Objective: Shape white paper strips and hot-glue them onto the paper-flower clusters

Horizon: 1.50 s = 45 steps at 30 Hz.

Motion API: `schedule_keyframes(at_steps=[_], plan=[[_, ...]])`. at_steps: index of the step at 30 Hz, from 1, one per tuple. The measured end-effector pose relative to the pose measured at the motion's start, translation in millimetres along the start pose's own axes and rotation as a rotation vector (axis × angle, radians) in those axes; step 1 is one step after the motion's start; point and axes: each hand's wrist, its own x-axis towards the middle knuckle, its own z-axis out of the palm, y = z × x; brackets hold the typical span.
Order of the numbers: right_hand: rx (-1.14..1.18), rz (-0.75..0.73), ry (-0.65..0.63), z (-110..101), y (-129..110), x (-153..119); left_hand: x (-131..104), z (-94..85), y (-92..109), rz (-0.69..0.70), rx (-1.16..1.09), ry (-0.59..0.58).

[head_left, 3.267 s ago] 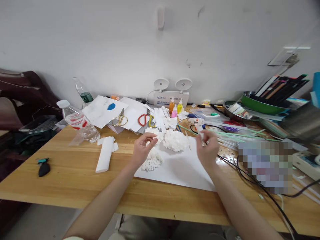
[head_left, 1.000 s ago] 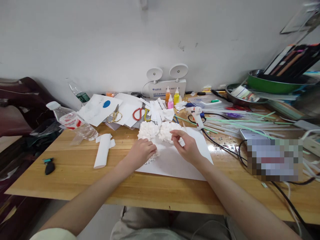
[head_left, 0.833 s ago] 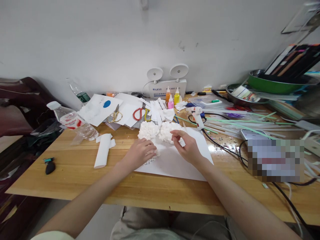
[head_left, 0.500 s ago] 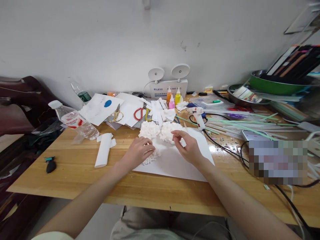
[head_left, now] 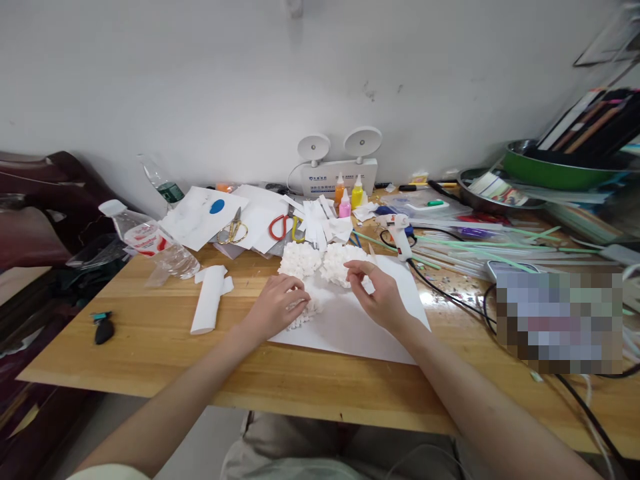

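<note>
Three ruffled white paper clusters lie on a white sheet [head_left: 350, 327]. Two sit side by side at its far edge, a left cluster [head_left: 300, 259] and a right cluster [head_left: 335, 265]. Nearer to me is a smaller cluster [head_left: 303, 319], partly covered by my left hand [head_left: 280, 303]. The fingers of that hand are loosely bent and a little apart; whether they touch the small cluster I cannot tell. My right hand [head_left: 376, 290] hovers at the near right side of the right cluster, fingers curved, with nothing visible in them.
A white paper tube [head_left: 207, 300] and a water bottle [head_left: 155, 243] are on the left. Behind lie gold scissors [head_left: 233, 230], red-handled scissors [head_left: 278, 228], paper strips [head_left: 315, 223] and paint bottles [head_left: 344, 205]. On the right are a glue gun [head_left: 399, 233], its black cable and scattered sticks [head_left: 480, 253].
The view has shifted very slightly. Both hands keep nearly the same pose, and the clusters stay in place.
</note>
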Motion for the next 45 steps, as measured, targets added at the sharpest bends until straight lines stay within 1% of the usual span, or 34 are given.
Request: schedule_keyframes(at_steps=[6,9,12,16,19,21,23,25,30,35,37,40,45], plan=[[-0.014,-0.008,0.012,-0.7,0.5,0.6,2.0,4.4,3.0,0.004,-0.033,-0.040],[-0.012,-0.016,-0.008,0.2,1.7,0.9,1.5,5.1,3.5,-0.032,-0.062,-0.012],[-0.089,-0.061,-0.127,4.8,3.1,0.1,-2.1,6.6,3.0,-0.051,-0.096,0.058],[-0.301,-0.128,-0.318,17.3,3.6,-3.0,-8.0,10.6,3.0,-0.058,-0.109,0.141],[-0.412,-0.150,-0.381,27.7,2.5,-4.9,-9.5,14.6,4.0,-0.065,-0.116,0.191],[-0.450,-0.159,-0.383,32.3,1.6,-5.2,-9.0,17.5,4.8,-0.072,-0.122,0.233],[-0.466,-0.153,-0.356,33.8,1.1,-4.6,-8.0,20.2,5.4,-0.078,-0.125,0.263],[-0.460,-0.130,-0.308,32.4,1.0,-3.7,-6.9,22.8,6.0,-0.084,-0.120,0.267],[-0.406,-0.050,-0.188,25.5,0.2,-2.2,-4.0,26.2,8.0,-0.100,-0.078,0.227],[-0.386,0.001,-0.075,16.1,-0.6,3.1,-0.9,24.7,10.1,-0.110,-0.075,0.199],[-0.383,0.019,0.005,6.3,2.5,8.2,-0.8,23.9,10.1,-0.111,-0.083,0.198],[-0.357,0.058,0.171,-16.5,11.7,17.0,-2.0,23.3,9.2,-0.112,-0.097,0.204],[-0.287,0.253,0.415,-59.2,29.3,24.8,-3.2,21.6,9.5,-0.112,-0.105,0.229]])
